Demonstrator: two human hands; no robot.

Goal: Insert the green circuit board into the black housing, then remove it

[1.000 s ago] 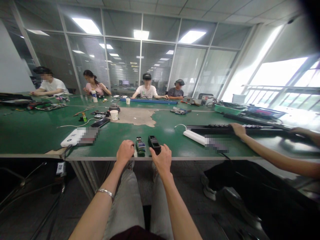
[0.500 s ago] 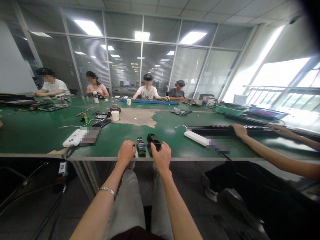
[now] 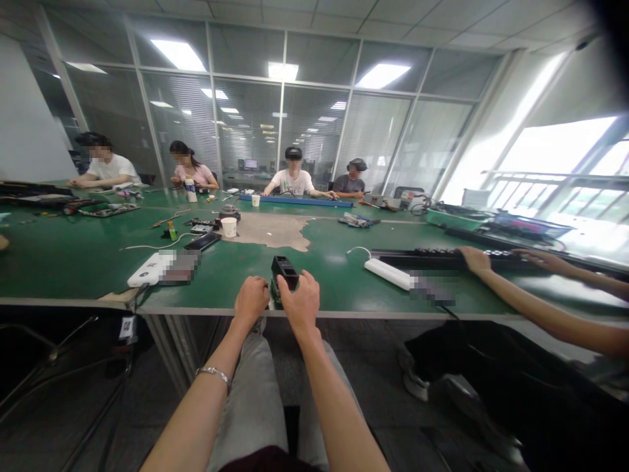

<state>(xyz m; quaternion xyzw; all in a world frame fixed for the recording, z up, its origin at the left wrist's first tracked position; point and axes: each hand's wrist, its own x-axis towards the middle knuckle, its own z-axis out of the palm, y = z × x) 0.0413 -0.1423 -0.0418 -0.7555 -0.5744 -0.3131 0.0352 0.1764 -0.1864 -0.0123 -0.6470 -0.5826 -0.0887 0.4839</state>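
Note:
My right hand is closed around a black plastic housing with rectangular openings in its top. The housing sits over a small green circuit board near the table's front edge and covers most of it. Whether the two are touching cannot be made out. On the board's left side is my left hand, its fingers curled in beside the board's edge. What those fingers hold, if anything, is hidden.
On the green table, a white power strip lies to the right and a white device to the left. A paper cup stands beyond. A neighbour's arm reaches in from the right; several people sit opposite.
My right hand has carried the black housing left, from beside the circuit board to over it. The board was in plain sight before and is now mostly covered. My left hand stays beside it.

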